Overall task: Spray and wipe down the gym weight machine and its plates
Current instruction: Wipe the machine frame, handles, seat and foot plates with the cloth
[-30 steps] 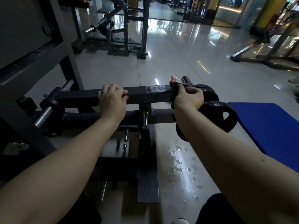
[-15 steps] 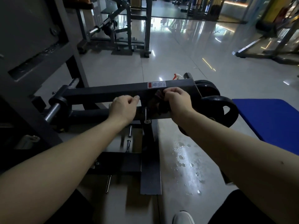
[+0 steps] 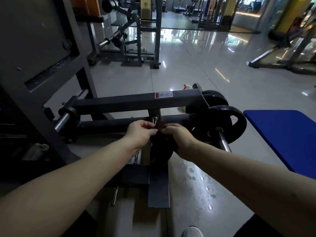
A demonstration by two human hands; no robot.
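Observation:
The dark weight machine's upper square bar [image 3: 136, 101] runs across the middle, with a red and white label near its right end. Two black weight plates [image 3: 222, 124] sit on pegs at its right. A dark cloth [image 3: 160, 142] hangs between my hands, below the lower bar. My left hand [image 3: 142, 132] pinches the cloth's top edge. My right hand [image 3: 179, 135] grips the cloth from the right. A spray bottle [image 3: 187, 86] with an orange nozzle peeks out from behind the upper bar.
Water drops [image 3: 196, 177] lie on the glossy floor right of the machine's base. A blue mat [image 3: 287, 139] lies at the right. The grey frame [image 3: 39, 65] rises at the left. Other gym machines [image 3: 136, 40] stand further back. My white shoe [image 3: 192, 231] shows at the bottom.
Both hands left the upper bar and came down together in front of the lower bar. The left hand, which gripped the bar, now pinches the cloth that the right hand carried.

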